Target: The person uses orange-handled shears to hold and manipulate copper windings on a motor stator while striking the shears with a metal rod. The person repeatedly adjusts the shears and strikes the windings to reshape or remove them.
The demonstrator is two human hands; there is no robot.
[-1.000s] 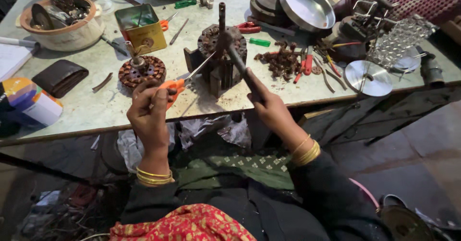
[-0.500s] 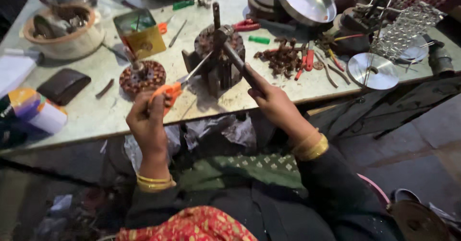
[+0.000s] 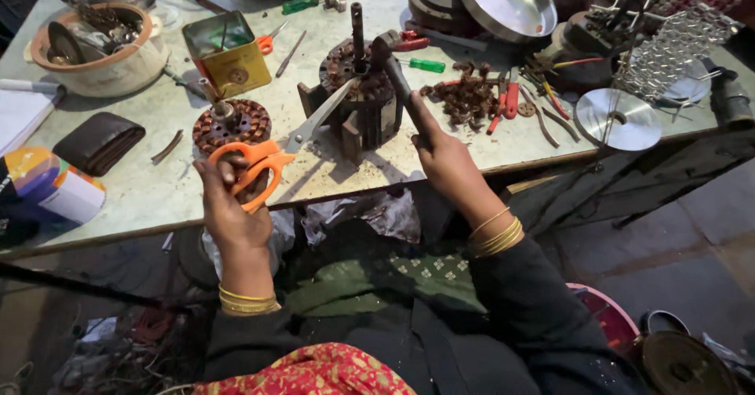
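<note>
My left hand (image 3: 228,202) grips orange-handled scissors (image 3: 275,153). Their blade tips point up and right into the top of a dark motor armature (image 3: 363,100) that stands on the workbench, its shaft upright. My right hand (image 3: 447,157) holds the handle of a hammer (image 3: 397,76) whose head rests against the armature's upper right side. A second copper-wound rotor (image 3: 233,123) lies flat just beyond my left hand.
The grey bench (image 3: 157,194) carries a yellow tin (image 3: 228,53), a bowl of tools (image 3: 98,45), a dark wallet (image 3: 100,142), copper scraps (image 3: 468,96), screwdrivers (image 3: 421,64), a metal pan (image 3: 507,1) and a shiny disc (image 3: 619,118). A bucket (image 3: 684,359) stands at the lower right.
The view has shifted slightly. My left hand with the scissors has dropped back toward the bench edge. The right hand keeps the hammer against the armature.
</note>
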